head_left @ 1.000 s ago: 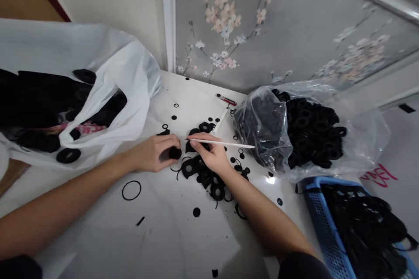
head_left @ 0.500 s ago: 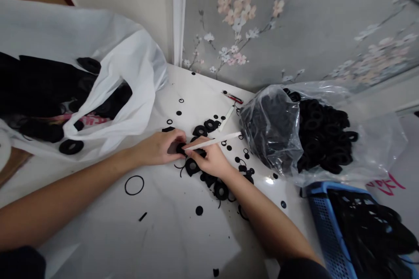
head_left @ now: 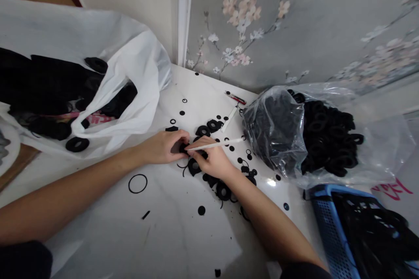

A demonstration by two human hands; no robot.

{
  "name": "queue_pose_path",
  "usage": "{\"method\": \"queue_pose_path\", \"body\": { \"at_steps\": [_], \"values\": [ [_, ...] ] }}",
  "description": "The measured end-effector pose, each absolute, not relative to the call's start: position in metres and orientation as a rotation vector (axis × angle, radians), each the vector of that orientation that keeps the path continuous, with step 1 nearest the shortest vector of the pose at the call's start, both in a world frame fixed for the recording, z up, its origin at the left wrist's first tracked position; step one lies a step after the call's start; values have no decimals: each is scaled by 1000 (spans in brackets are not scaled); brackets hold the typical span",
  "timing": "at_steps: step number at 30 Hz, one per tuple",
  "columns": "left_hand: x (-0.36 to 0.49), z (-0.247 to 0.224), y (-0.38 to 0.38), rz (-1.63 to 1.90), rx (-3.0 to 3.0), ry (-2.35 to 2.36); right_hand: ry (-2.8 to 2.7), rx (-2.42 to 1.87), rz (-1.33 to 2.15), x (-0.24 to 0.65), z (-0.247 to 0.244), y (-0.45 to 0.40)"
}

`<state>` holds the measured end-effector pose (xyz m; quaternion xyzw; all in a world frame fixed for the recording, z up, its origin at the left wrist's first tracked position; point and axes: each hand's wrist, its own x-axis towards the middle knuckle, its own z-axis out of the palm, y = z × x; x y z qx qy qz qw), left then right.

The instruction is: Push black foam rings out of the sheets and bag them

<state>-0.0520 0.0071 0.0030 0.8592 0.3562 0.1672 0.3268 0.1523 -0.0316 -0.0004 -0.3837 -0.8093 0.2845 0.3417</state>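
Note:
My left hand (head_left: 162,147) is closed, its thumb and fingers pinching a black rubber ring (head_left: 183,148) that is mostly hidden between both hands. In my right hand (head_left: 214,159) is a slim white stick (head_left: 219,144), held like a pen with its lower end against the ring. Black washer-like rings, such as this ring (head_left: 224,192), lie in a heap under and beside my right hand. Small black discs, one of them this disc (head_left: 201,210), and thin black loops are scattered around. A larger thin loop (head_left: 138,184) lies below my left wrist.
On the left, a white plastic bag (head_left: 137,56) gapes over black pieces. A clear bag (head_left: 275,126) full of black rings stands right, above a blue basket (head_left: 327,226) of black scraps. A second white stick (head_left: 229,118) and a red-handled cutter (head_left: 236,97) lie near the wall.
The whole view has shifted slightly, so things appear a little further right. Both hands keep nearly the same grip on the ring and the white stick.

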Motion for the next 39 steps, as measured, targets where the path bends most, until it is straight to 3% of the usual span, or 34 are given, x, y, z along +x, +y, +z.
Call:
{"method": "queue_pose_path", "body": {
  "at_steps": [11, 21, 24, 28, 31, 39],
  "values": [
    [-49, 2, 8, 544, 2020, 895, -2349, -893, 208, 152, -9, -39],
    [-53, 7, 4, 635, 2204, 747, -1440, -1265, 348, 162, 0, -29],
    [-57, 18, 10, 754, 2325, 1022, -1368, -1282, 419, 163, -4, -24],
    [-63, 25, 20, 349, 2311, 1549, -1324, -1273, 586, 162, -8, -22],
    [-61, 24, 21, 181, 2301, 1531, -1311, -1250, 634, 161, -8, -24],
    [-45, 13, 7, 696, 1875, 1226, -1593, -1047, 592, 156, 3, -33]
  ]
}}
